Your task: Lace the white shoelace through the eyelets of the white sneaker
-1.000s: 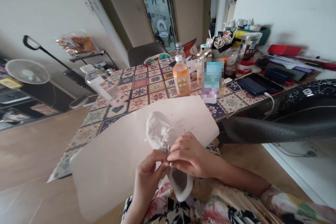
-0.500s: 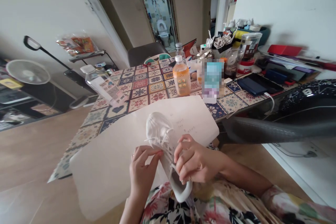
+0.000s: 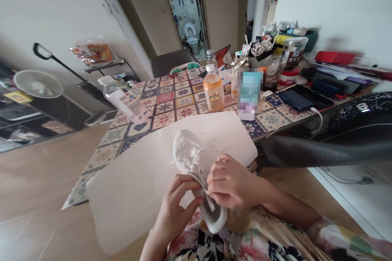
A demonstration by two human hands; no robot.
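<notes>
A white lace-up shoe (image 3: 187, 147) lies on a large white sheet, its toe pointing away from me and its heel opening near my lap. White shoelaces (image 3: 196, 167) cross its upper, with loose ends around the tongue. My left hand (image 3: 180, 202) is at the shoe's left side, thumb and forefinger closed around a lace close to the ankle opening. On the other side my right hand (image 3: 231, 181) has its fingers curled and pinched on the lace; its fingertips are partly hidden. Both hands nearly meet over the upper part of the lacing.
The white sheet (image 3: 131, 179) overhangs the near edge of the table with a patterned cloth (image 3: 165, 108). Beyond it stand an orange drink bottle (image 3: 213, 91), a clear bottle (image 3: 122, 98) and a phone (image 3: 249, 94). A dark chair (image 3: 306, 151) is at right.
My left hand has moved right and toward the shoe opening, closer to my right hand. The fingers of my right hand have closed in on the lace.
</notes>
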